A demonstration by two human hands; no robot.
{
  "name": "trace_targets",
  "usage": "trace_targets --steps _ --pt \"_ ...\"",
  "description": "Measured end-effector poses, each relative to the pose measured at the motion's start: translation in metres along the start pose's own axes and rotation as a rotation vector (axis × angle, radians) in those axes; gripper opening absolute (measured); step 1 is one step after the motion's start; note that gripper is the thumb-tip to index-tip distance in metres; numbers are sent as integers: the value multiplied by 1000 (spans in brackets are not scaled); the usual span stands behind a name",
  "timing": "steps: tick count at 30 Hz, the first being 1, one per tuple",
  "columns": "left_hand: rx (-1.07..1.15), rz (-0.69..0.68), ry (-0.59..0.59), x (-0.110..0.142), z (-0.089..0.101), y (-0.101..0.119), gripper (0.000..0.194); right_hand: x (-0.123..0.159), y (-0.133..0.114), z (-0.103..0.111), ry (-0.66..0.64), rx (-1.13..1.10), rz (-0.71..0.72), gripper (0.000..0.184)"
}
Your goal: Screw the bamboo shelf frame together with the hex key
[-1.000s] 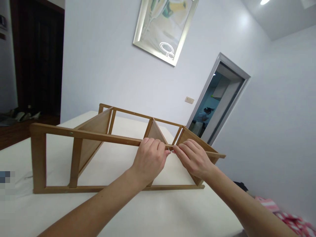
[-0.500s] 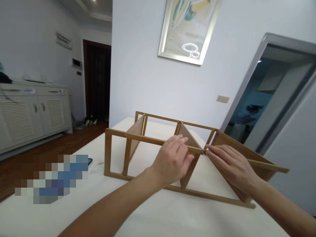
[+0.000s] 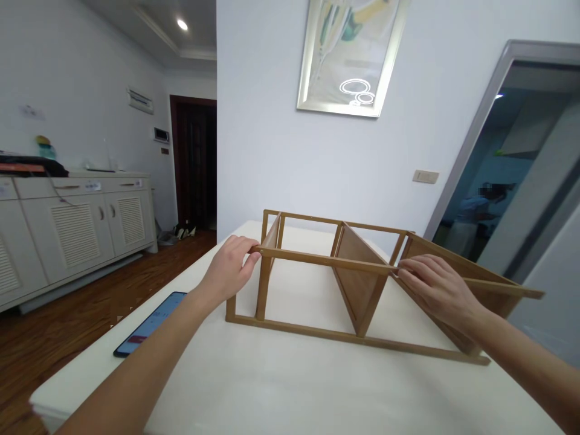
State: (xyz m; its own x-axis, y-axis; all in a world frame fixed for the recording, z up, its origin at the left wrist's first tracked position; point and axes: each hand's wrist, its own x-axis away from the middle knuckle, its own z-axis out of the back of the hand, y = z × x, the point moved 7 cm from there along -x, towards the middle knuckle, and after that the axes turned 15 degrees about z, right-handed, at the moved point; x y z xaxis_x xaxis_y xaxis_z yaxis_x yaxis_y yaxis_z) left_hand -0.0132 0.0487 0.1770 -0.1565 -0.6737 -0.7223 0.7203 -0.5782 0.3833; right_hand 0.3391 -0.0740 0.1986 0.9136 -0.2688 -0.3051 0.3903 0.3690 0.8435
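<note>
A brown wooden shelf rack (image 3: 317, 260) lies on its side on a white table (image 3: 272, 386), its shelf boards standing up between the rails. My left hand (image 3: 231, 266) grips the upper front rail at its left end, thumb below and fingers over the top. Farther right, my right hand (image 3: 437, 287) is closed at the same rail, close to where the middle shelf board (image 3: 360, 266) meets it. The fingertips there are pressed together, and whatever small part they may pinch is hidden.
A smartphone (image 3: 151, 323) lies on the table's left side, partly behind my left forearm. Beyond it stands a white cabinet (image 3: 81, 223). A framed picture (image 3: 348, 60) hangs on the wall ahead. Through the doorway at the right, a person (image 3: 475, 208) is visible.
My left hand has moved left along the upper rail from near the middle board to the left end. My right hand stays at the rail joint. The view has shifted slightly left.
</note>
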Motion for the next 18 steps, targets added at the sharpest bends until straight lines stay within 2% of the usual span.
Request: trace_targets --steps 8,14,18 --pt "-76 -51 94 3 -29 38 14 39 21 0 -5 14 -131 25" --pt "-43 -59 183 8 -30 40 12 47 23 12 49 26 -173 23" --pt "-14 -54 210 10 -30 41 13 34 16 31 134 4 -211 23"
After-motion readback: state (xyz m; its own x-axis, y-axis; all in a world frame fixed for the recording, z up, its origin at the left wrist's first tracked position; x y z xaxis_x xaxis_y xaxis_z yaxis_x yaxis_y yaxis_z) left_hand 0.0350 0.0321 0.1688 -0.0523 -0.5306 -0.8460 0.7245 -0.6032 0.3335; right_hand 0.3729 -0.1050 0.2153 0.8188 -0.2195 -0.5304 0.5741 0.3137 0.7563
